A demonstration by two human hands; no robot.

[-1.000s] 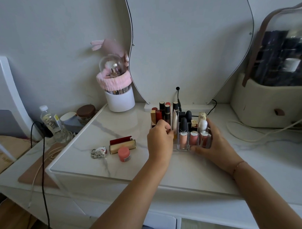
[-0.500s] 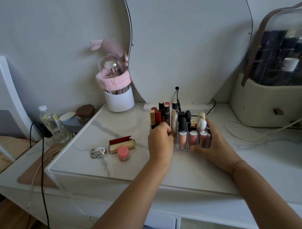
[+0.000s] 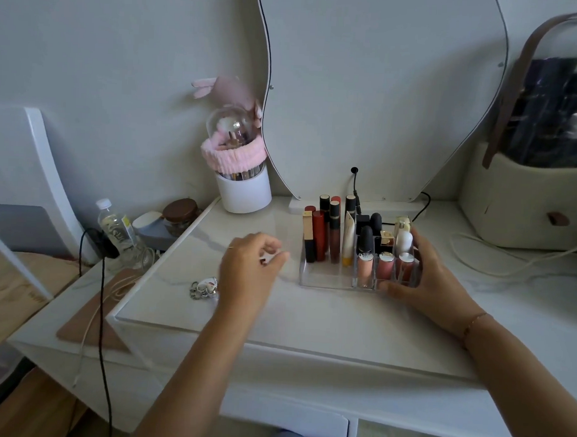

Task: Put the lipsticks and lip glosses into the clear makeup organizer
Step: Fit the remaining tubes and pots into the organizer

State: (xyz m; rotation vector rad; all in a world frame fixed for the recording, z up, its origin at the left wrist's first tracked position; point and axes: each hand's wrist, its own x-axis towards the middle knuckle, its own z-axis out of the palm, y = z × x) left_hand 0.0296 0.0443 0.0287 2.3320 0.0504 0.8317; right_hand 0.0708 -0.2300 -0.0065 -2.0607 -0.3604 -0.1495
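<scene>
The clear makeup organizer (image 3: pixel 324 279) stands on the white marble tabletop (image 3: pixel 310 317), in front of the mirror. Several upright lipsticks (image 3: pixel 319 236) fill its left half, and three pink lip glosses (image 3: pixel 385 267) stand in its front right slots. My right hand (image 3: pixel 432 282) grips the organizer's right end, thumb along the front and fingers round the side. My left hand (image 3: pixel 249 272) hovers left of the organizer with loosely curled fingers, blurred, holding nothing I can make out. It covers the spot where the loose lipsticks lay.
A metal keyring (image 3: pixel 203 288) lies just left of my left hand. A white brush holder with a pink band (image 3: pixel 244 192) stands at the back left. A beige bag (image 3: pixel 526 200) and white cables (image 3: pixel 495 258) occupy the right. A water bottle (image 3: pixel 116 228) stands off the left edge.
My left hand has left the organizer's left half and swung left over the loose red-and-gold lipstick and pink pot, hiding them. My right hand stays on the organizer.
</scene>
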